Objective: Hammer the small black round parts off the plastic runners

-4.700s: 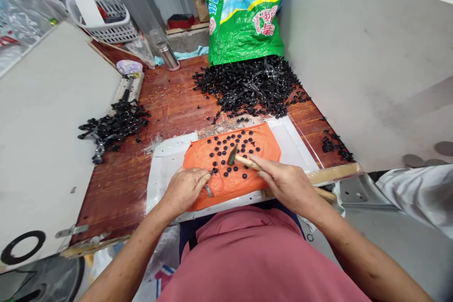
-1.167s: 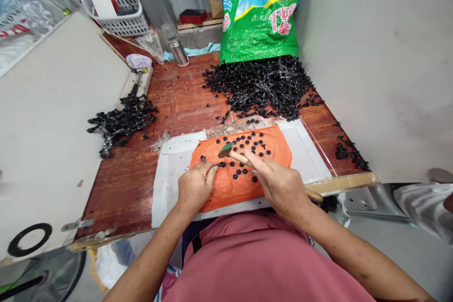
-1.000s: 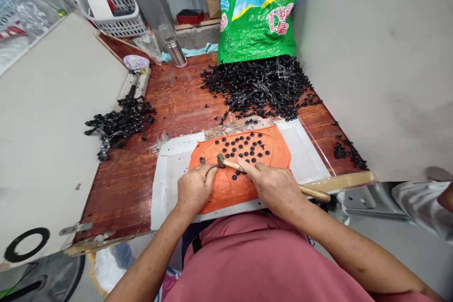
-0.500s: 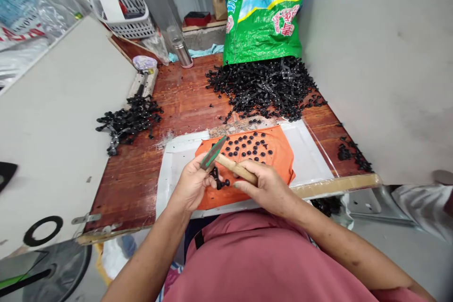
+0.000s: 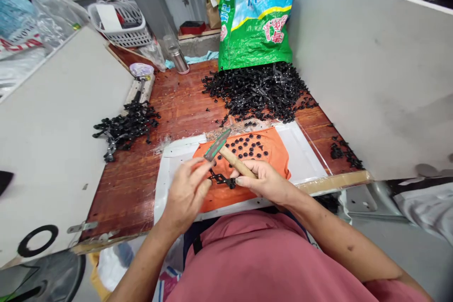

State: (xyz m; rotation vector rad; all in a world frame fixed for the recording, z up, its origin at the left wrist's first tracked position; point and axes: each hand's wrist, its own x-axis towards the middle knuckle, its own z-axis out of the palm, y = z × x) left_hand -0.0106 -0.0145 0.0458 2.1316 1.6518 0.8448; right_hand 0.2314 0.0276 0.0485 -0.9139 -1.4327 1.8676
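My right hand (image 5: 265, 178) is closed round the wooden handle of a small hammer (image 5: 236, 161). The hammer's dark head with green paint (image 5: 217, 145) points up to the left, above the orange cloth (image 5: 274, 151). Below the handle is a jointed black plastic piece (image 5: 220, 179). Its right end meets my right fingertips; whether they pinch it, I cannot tell. My left hand (image 5: 186, 193) is just left of that piece, slightly blurred, with its fingers apart and nothing visible in them. Several round black buttons (image 5: 251, 153) sit on the cloth, partly hidden behind the hammer.
A large heap of black pieces (image 5: 262, 92) lies at the back before a green and blue sack (image 5: 256, 49). A smaller pile (image 5: 129, 125) is at the left. Pale boards (image 5: 375, 85) flank the table. A steel flask (image 5: 180, 60) and a white basket (image 5: 120, 21) are behind.
My left hand has let go of the black piece and drawn back left. The piece now lies stretched toward my right fingers. The hammer has shifted slightly, still in my right hand.
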